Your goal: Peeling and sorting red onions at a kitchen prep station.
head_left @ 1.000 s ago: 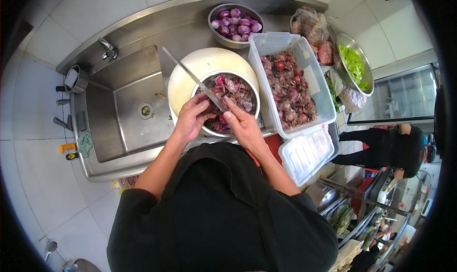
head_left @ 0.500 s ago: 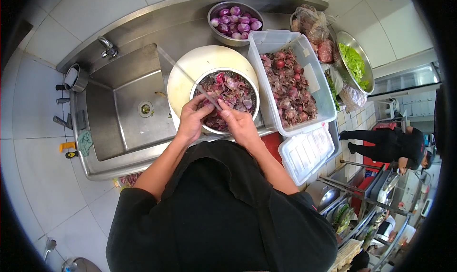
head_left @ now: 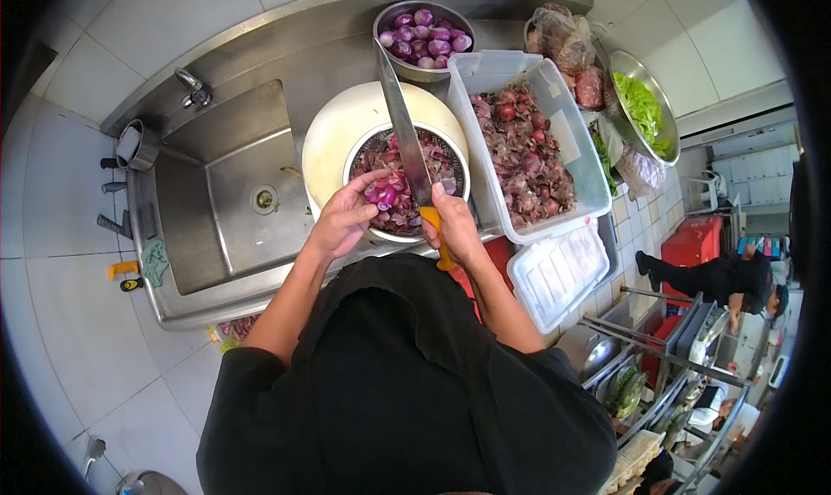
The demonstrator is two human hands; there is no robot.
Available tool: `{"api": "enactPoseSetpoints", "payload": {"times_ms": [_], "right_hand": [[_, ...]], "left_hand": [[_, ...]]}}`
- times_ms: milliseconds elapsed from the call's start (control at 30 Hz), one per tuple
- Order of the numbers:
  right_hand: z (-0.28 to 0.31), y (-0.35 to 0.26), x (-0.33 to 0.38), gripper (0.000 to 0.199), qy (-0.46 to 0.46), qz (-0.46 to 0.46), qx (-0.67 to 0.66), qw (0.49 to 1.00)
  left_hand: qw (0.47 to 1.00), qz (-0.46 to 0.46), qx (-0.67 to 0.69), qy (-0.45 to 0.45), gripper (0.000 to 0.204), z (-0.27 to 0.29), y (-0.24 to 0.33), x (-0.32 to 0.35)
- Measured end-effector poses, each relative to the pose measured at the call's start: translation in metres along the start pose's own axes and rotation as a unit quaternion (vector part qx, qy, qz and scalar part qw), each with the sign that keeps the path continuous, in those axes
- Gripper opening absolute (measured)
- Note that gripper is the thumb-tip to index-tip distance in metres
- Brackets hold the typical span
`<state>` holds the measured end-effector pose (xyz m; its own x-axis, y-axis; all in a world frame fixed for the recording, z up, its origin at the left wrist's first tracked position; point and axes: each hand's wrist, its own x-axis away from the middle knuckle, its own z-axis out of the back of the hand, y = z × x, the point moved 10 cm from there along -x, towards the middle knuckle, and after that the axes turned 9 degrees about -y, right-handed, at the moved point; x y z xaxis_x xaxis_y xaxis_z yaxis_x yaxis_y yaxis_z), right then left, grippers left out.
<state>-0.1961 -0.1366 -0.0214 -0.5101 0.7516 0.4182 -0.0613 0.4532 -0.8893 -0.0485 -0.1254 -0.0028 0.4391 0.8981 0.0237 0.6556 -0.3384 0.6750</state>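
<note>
My left hand (head_left: 340, 221) is closed around a red onion (head_left: 379, 194), its purple flesh partly bared, above the colander. In my right hand (head_left: 456, 224) is a large knife (head_left: 404, 127), gripped by its orange handle. The broad blade points away from me, slanting a little left, apart from the onion. Beneath both hands stands a metal colander (head_left: 465, 168) holding loose dry onion skins (head_left: 439, 149). It rests on a thick round cream cutting board (head_left: 333, 144).
A steel bowl of peeled onions (head_left: 428, 36) stands behind the board. To the right are a clear bin (head_left: 597, 179) of unpeeled onions, its lid (head_left: 558, 274), and a bowl of lettuce (head_left: 642, 110). Left lies a sink basin (head_left: 221, 209). Another person (head_left: 714, 279) stands far right.
The knife has swung from a leftward slant over my left hand to pointing more straight away, its flat side showing. My hands have parted, and the onion now shows. The other person has shifted.
</note>
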Motion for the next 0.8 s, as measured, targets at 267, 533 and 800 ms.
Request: {"api": "enactPoseSetpoints", "payload": {"times_ms": [267, 533, 800], "right_hand": [[0.015, -0.014, 0.0, 0.061, 0.089, 0.014, 0.079, 0.993], [-0.004, -0.04, 0.015, 0.062, 0.103, 0.27, 0.311, 0.905], [-0.033, -0.051, 0.024, 0.049, 0.062, 0.111, 0.374, 0.919]], "left_hand": [[0.996, -0.006, -0.061, 0.061, 0.057, 0.015, -0.003, -0.002], [0.97, -0.065, -0.195, 0.126, 0.053, 0.02, 0.006, -0.005], [0.929, -0.023, -0.327, 0.171, 0.052, 0.009, 0.017, 0.004]]}}
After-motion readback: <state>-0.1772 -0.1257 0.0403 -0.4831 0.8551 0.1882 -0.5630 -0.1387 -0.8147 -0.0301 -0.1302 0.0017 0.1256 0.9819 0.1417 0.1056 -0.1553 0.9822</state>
